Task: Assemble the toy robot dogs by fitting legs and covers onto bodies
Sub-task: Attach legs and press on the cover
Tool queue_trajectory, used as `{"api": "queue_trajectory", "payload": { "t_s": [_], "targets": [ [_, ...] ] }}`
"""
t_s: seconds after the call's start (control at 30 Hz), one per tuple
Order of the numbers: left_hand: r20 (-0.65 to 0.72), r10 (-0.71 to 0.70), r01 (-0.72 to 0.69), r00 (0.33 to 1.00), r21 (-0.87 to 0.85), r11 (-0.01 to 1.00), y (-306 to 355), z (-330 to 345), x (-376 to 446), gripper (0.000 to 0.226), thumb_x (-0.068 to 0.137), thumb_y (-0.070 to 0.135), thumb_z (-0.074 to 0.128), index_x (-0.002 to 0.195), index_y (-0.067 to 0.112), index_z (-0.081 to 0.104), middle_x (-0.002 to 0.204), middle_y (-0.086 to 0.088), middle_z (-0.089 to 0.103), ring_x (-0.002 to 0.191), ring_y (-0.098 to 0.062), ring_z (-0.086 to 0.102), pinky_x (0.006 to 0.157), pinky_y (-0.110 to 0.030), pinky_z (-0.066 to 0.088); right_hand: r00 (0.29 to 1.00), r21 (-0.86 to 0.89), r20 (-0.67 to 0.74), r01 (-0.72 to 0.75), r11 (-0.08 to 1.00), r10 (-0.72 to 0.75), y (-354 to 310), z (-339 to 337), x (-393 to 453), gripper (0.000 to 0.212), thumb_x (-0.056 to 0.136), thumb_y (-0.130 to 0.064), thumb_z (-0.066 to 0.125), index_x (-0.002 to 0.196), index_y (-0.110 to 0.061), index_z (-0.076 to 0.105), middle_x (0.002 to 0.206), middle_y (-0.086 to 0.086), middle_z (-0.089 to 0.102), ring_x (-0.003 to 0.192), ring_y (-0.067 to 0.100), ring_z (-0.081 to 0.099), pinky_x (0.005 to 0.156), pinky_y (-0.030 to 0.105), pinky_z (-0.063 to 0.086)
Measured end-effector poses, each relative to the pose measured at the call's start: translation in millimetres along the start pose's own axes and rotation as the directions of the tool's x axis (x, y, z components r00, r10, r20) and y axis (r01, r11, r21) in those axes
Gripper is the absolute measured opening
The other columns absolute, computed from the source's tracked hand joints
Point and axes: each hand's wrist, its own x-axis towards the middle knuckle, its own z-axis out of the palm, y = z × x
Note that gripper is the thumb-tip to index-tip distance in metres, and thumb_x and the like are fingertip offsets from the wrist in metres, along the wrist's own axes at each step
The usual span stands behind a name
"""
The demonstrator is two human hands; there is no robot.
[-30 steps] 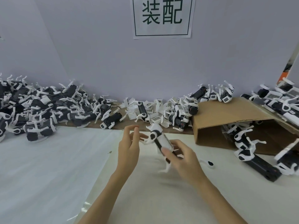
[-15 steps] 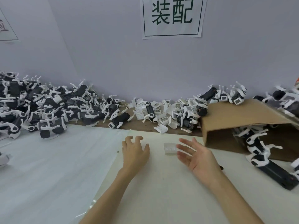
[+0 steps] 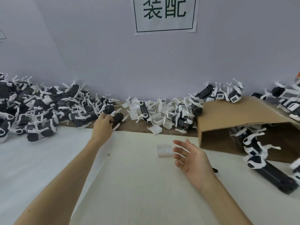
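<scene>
Just beyond the fingertips of the right hand (image 3: 191, 159) lies a white cover (image 3: 164, 150), flat on the pale sheet (image 3: 138, 184); the fingers are spread and relaxed, palm turned inward, holding nothing, with the nearest fingertip at or just short of the cover's right edge. Contact cannot be confirmed. To the right of that hand a cardboard box (image 3: 243, 114) lies on its side, with black-and-white toy dogs spilling from its mouth. Farther out, the left hand (image 3: 103, 123) is extended to the far edge of the sheet, its fingers curled round a black body (image 3: 117, 120) with white legs. That body sits at the right fringe of a large heap of bodies (image 3: 40, 109), which spreads away to the left of the left hand. Beyond and between both hands, against the wall, loose white covers (image 3: 155, 109) are piled. Above them hangs a paper sign (image 3: 165, 15).
</scene>
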Motion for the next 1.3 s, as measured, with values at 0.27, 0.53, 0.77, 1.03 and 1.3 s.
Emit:
{"api": "queue_trajectory", "payload": {
  "t_s": [0.27, 0.53, 0.77, 1.03, 1.3],
  "targets": [
    [0.300, -0.117, 0.128, 0.947, -0.019, 0.992, 6.0, 1.0, -15.4, 0.059, 0.101, 0.033, 0.067, 0.155, 0.023, 0.047, 0.149, -0.027, 0.038, 0.137, -0.046, 0.043, 0.114, -0.046, 0.041, 1.000, -0.002, -0.010, 0.005, 1.000, -0.005, 2.6, -2.7, -4.5, 0.036, 0.099, -0.038, 0.060, 0.102, -0.010, 0.081, 0.082, 0.006, 0.069, 0.062, 0.015, 0.064, 0.050, 0.025, 0.053],
    [0.169, -0.101, 0.147, 0.980, -0.284, 0.947, 21.1, -5.2, -16.6, 0.026, 0.095, 0.014, 0.076, 0.120, 0.011, 0.067, 0.113, -0.024, 0.069, 0.115, -0.043, 0.059, 0.092, -0.042, 0.047, 1.000, 0.014, -0.005, 0.022, 1.000, -0.022, 0.1, -5.6, -8.5, 0.038, 0.099, -0.037, 0.060, 0.110, -0.006, 0.078, 0.080, 0.006, 0.068, 0.061, 0.016, 0.063, 0.049, 0.025, 0.052],
    [0.232, 0.098, 0.100, 0.968, -0.712, 0.695, 81.5, -21.6, -83.2, 0.009, 0.105, 0.034, 0.067, 0.109, 0.030, 0.060, 0.100, -0.005, 0.060, 0.081, -0.018, 0.057, 0.075, -0.034, 0.046, 0.995, -0.061, -0.026, 0.091, 0.994, -0.093, -1.1, -6.4, -2.1, 0.033, 0.100, -0.033, 0.063, 0.123, -0.010, 0.072, 0.096, 0.009, 0.076, 0.075, 0.019, 0.074, 0.056, 0.026, 0.057],
    [0.315, 0.221, 0.191, 0.923, -0.873, 0.449, 153.5, -7.5, -159.0, 0.043, 0.092, 0.056, 0.073, 0.131, 0.050, 0.056, 0.090, -0.001, 0.068, 0.076, -0.013, 0.071, 0.077, -0.024, 0.059, 0.948, -0.328, 0.034, 0.310, 0.893, -0.317, -8.9, -12.6, -12.2, 0.067, 0.075, -0.047, 0.080, 0.129, -0.008, 0.069, 0.125, 0.011, 0.072, 0.113, 0.017, 0.072, 0.095, 0.041, 0.060],
    [0.445, 0.259, 0.407, 0.857, -0.894, 0.189, 138.4, -1.6, -158.1, 0.057, 0.091, 0.047, 0.077, 0.119, -0.003, 0.072, 0.090, -0.008, 0.057, 0.079, -0.020, 0.056, 0.075, -0.029, 0.050, 0.944, -0.325, 0.075, 0.327, 0.888, -0.320, -7.6, -10.3, -12.2, 0.061, 0.080, -0.041, 0.077, 0.119, 0.005, 0.068, 0.120, 0.014, 0.073, 0.115, 0.022, 0.070, 0.100, 0.040, 0.056]
  ]
}}
